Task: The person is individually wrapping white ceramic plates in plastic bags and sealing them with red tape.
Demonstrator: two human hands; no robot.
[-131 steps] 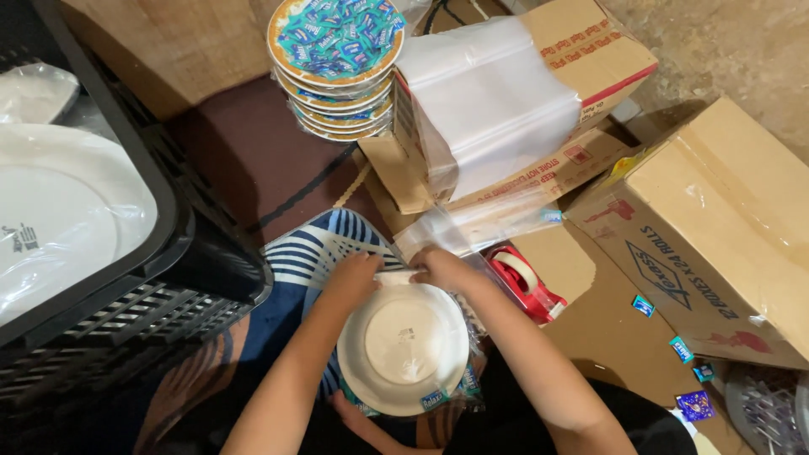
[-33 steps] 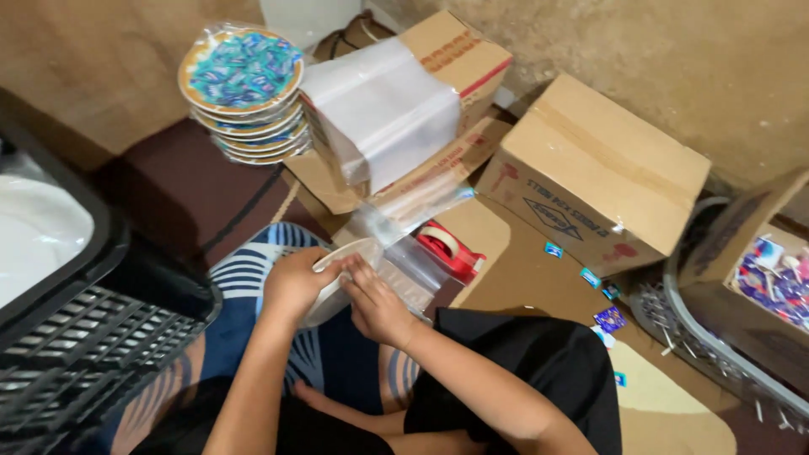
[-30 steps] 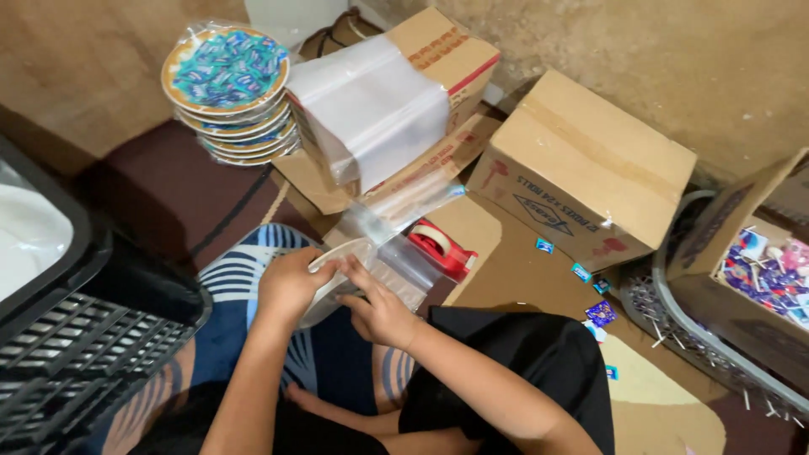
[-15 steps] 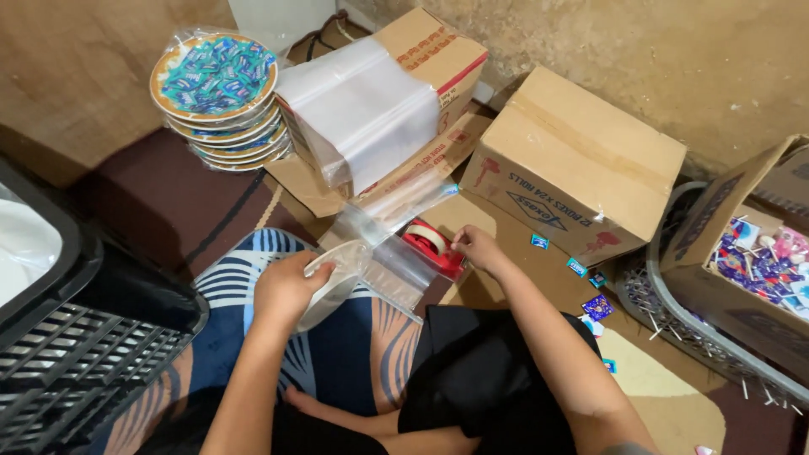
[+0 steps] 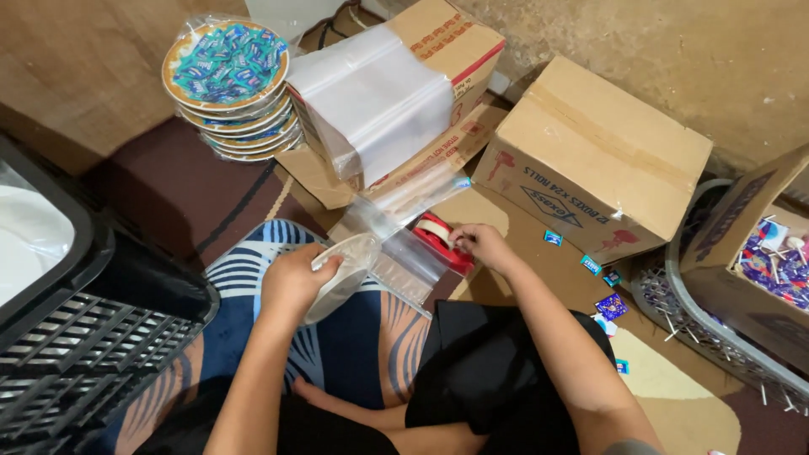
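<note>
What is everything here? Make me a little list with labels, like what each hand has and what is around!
left hand: holds a white plate in a clear plastic bag, tilted on its edge over the lap
right hand: on the red tape dispenser, fingers at the tape roll
behind: stack of wrapped plates of sweets, pile of clear bags on an open cardboard box
right side: closed cardboard box, loose sweets on the floor, grey basket
left side: black crate
</note>
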